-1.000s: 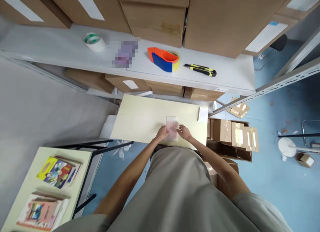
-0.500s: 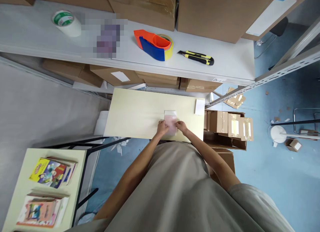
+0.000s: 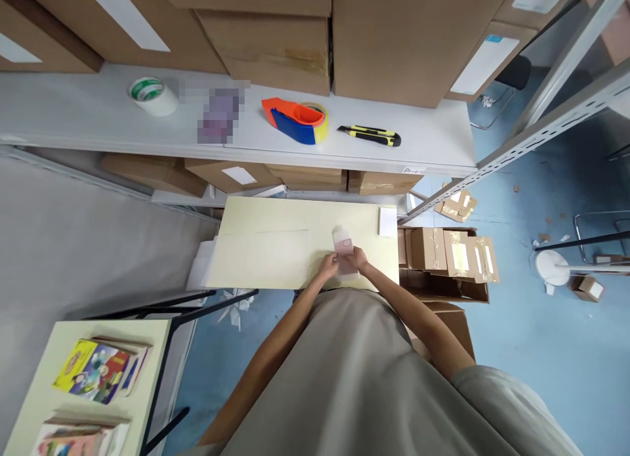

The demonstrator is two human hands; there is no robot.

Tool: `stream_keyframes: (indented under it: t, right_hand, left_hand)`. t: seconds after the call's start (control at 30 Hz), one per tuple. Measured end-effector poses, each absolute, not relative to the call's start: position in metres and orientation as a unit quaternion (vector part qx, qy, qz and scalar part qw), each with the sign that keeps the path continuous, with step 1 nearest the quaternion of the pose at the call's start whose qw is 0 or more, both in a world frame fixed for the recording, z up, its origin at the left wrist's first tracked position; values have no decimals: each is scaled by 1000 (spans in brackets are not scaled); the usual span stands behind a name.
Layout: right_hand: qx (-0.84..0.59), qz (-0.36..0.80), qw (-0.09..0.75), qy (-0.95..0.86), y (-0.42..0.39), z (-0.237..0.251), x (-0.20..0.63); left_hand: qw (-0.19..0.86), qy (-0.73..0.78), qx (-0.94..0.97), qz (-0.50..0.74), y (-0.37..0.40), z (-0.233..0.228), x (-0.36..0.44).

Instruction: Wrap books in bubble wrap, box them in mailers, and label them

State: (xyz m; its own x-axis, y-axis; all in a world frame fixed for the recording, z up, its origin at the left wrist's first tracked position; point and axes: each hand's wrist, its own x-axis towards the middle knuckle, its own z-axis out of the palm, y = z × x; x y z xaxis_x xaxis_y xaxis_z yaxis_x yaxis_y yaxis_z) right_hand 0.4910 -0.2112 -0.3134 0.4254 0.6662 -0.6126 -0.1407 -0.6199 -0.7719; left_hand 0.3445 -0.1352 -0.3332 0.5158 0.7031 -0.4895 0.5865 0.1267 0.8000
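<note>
I am gripping the small pink packet (image 3: 343,249) with both hands, left hand (image 3: 329,267) and right hand (image 3: 358,259), on the tabletop (image 3: 275,246) at 6 o'clock; sealing appears underway; next needs firm, even pressing.

Head view: left hand (image 3: 329,267) and right hand (image 3: 358,258) meet on a small pink packet (image 3: 343,248) lying on the pale yellow table (image 3: 275,243). White card (image 3: 387,221) at table's far right corner. Tape dispenser (image 3: 295,111) and utility knife (image 3: 369,135) on grey shelf (image 3: 433,141).
</note>
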Motion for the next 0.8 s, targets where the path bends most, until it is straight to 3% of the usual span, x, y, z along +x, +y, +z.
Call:
stream_keyframes:
  t: [0.2,0.4,0.57,0.8]
  right_hand:
    - [-683,510,492,-179,-192,-248,521]
    - [-554,492,621,-254,-160,-125,555]
    - [-516,459,660,-296,-148,-53,561]
    - [-517,446,662,-310,-146,-45,552]
  left_hand:
    - [602,534,580,127,-87,-274,348]
    - [776,306,502,231,-36,-146,368]
    - [694,292,582,307,-25,-66,375]
    - [606,322,619,383,-34,-51,373]
